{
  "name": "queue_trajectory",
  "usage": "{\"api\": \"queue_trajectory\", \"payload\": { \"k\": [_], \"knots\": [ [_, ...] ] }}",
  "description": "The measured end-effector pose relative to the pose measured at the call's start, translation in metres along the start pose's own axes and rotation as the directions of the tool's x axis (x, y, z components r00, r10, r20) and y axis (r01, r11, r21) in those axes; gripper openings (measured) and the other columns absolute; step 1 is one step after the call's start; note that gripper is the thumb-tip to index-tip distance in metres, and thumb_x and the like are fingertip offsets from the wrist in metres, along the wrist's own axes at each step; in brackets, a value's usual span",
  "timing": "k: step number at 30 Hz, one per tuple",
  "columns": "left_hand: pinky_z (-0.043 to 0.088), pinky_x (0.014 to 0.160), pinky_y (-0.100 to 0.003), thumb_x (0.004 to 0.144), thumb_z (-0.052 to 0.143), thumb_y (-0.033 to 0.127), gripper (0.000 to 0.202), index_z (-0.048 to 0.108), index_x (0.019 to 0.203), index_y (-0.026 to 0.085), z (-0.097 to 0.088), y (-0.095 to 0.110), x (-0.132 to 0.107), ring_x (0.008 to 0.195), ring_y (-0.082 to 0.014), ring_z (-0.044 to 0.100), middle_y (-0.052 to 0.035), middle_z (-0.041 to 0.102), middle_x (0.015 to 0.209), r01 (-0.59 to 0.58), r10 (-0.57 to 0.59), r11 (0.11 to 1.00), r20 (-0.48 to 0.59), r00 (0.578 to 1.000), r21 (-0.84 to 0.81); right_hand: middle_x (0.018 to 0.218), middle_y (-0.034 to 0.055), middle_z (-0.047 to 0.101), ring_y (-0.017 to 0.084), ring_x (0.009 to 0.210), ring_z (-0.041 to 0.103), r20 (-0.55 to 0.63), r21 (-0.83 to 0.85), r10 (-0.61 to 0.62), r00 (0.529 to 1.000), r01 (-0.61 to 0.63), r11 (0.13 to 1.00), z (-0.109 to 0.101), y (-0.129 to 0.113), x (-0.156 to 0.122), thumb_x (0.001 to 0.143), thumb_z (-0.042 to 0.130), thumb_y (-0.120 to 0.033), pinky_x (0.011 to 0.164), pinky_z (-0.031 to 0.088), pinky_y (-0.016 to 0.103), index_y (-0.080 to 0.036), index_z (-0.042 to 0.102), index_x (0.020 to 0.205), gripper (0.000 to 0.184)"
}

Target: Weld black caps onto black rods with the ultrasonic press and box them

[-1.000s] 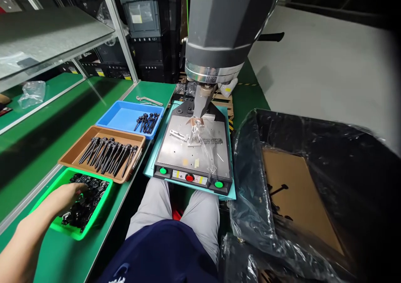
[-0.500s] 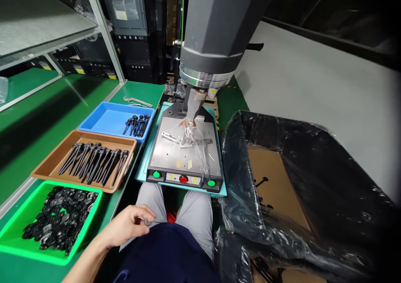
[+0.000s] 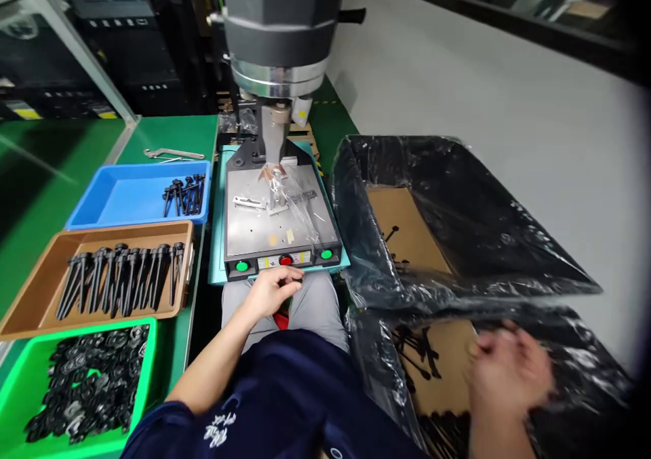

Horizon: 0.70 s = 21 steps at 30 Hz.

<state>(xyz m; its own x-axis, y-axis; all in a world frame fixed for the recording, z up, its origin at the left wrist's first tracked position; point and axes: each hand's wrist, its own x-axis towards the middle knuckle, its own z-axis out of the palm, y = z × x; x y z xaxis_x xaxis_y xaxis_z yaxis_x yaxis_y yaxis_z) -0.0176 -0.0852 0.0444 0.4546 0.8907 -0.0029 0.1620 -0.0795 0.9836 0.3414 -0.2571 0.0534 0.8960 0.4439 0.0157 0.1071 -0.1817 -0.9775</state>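
Observation:
My left hand (image 3: 272,289) hovers over my lap just in front of the press machine's button panel (image 3: 285,261), fingers pinched on a small black part. My right hand (image 3: 508,371) is smeared by motion. It sits over the near cardboard box (image 3: 437,384), which is lined with black plastic and holds black pins. The press's steel plate (image 3: 254,228) carries a clear plastic bag (image 3: 287,191) under the horn (image 3: 277,137). A green tray (image 3: 147,377) of small black parts lies at my lower left.
A brown tray (image 3: 30,276) holds a row of black pins, and behind it a blue tray (image 3: 116,194) holds a few more. A second plastic-lined box (image 3: 407,228) stands right of the press. A metal wrench (image 3: 173,153) lies on the green bench.
My left hand left the green tray with a small black part and moved right and forward to the press front. My right hand came into view over the near box. The view swung right.

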Motion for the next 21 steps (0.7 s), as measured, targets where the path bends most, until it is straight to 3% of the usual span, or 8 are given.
{"api": "queue_trajectory", "payload": {
  "k": [1,2,3,6,8,10,14,21],
  "knots": [
    [0.053,0.084,-0.035,0.078,0.075,0.034,0.018,0.075,0.088,0.019,0.001,0.004,0.005,0.1,-0.0249,0.07,-0.0115,0.076,0.107,-0.001,-0.001,0.997,-0.023,1.0,-0.077,0.059,0.0024,0.053,0.014,0.046,0.049,0.043,0.0,-0.031,0.999,0.031,1.0,0.019,-0.003,-0.01,0.074,0.071,-0.059,0.043,0.04,0.032,-0.03,0.066,0.099,0.038],
    [0.053,0.085,-0.036,0.077,0.076,0.034,0.02,0.075,0.089,0.018,0.002,0.009,0.009,0.101,-0.0252,0.07,-0.0122,0.076,0.108,-0.002,-0.006,0.987,-0.049,0.999,-0.159,0.06,0.0026,0.055,0.013,0.046,0.05,0.182,-0.001,-0.066,0.981,0.068,0.998,0.041,-0.004,-0.023,0.077,0.07,-0.055,0.044,0.041,0.03,-0.027,0.067,0.103,0.039],
    [0.054,0.086,-0.037,0.076,0.078,0.035,0.022,0.075,0.09,0.018,0.003,0.015,0.012,0.101,-0.0253,0.07,-0.0127,0.075,0.109,-0.004,-0.015,0.971,-0.077,0.997,-0.237,0.062,0.0029,0.058,0.014,0.046,0.051,0.37,0.007,-0.084,0.925,0.087,0.996,0.065,-0.005,-0.036,0.08,0.068,-0.054,0.043,0.041,0.028,-0.023,0.067,0.108,0.041],
    [0.053,0.092,-0.041,0.073,0.081,0.034,0.026,0.074,0.091,0.017,0.002,0.029,0.016,0.104,-0.0261,0.07,-0.013,0.076,0.109,-0.031,-0.044,0.905,-0.166,0.985,-0.425,0.061,0.0009,0.062,0.014,0.048,0.055,0.708,0.014,-0.192,0.68,0.258,0.966,0.129,-0.01,-0.078,0.089,0.059,-0.049,0.048,0.047,0.027,-0.02,0.068,0.11,0.037],
    [0.053,0.096,-0.043,0.072,0.082,0.034,0.028,0.075,0.093,0.016,-0.001,0.035,0.014,0.105,-0.0267,0.07,-0.0127,0.076,0.108,-0.065,-0.049,0.858,-0.209,0.977,-0.509,0.062,0.0004,0.064,0.015,0.053,0.061,0.816,0.069,-0.256,0.517,0.353,0.933,0.158,-0.017,-0.1,0.094,0.055,-0.045,0.055,0.051,0.027,-0.02,0.068,0.113,0.034],
    [0.051,0.099,-0.045,0.072,0.083,0.032,0.028,0.075,0.094,0.016,-0.007,0.036,0.009,0.106,-0.0271,0.07,-0.0124,0.076,0.107,-0.1,-0.045,0.819,-0.237,0.97,-0.564,0.064,0.0004,0.065,0.015,0.057,0.063,0.856,0.129,-0.303,0.42,0.394,0.91,0.174,-0.024,-0.114,0.096,0.052,-0.042,0.058,0.052,0.026,-0.019,0.068,0.116,0.034],
    [0.049,0.103,-0.046,0.071,0.084,0.03,0.026,0.075,0.092,0.016,-0.012,0.03,-0.001,0.109,-0.0275,0.07,-0.0121,0.076,0.107,-0.129,-0.055,0.796,-0.283,0.958,-0.591,0.065,0.0002,0.066,0.015,0.056,0.064,0.87,0.191,-0.333,0.364,0.375,0.907,0.188,-0.03,-0.122,0.096,0.053,-0.04,0.058,0.052,0.025,-0.017,0.067,0.116,0.034],
    [0.052,0.098,-0.045,0.072,0.083,0.032,0.028,0.076,0.093,0.016,-0.011,0.024,-0.004,0.109,-0.0286,0.069,-0.0127,0.075,0.111,-0.082,-0.097,0.804,-0.267,0.959,-0.588,0.065,0.0006,0.065,0.015,0.055,0.063,0.864,0.191,-0.32,0.388,0.335,0.923,0.189,-0.029,-0.126,0.094,0.055,-0.042,0.058,0.053,0.026,-0.018,0.068,0.115,0.035]
  ]
}}
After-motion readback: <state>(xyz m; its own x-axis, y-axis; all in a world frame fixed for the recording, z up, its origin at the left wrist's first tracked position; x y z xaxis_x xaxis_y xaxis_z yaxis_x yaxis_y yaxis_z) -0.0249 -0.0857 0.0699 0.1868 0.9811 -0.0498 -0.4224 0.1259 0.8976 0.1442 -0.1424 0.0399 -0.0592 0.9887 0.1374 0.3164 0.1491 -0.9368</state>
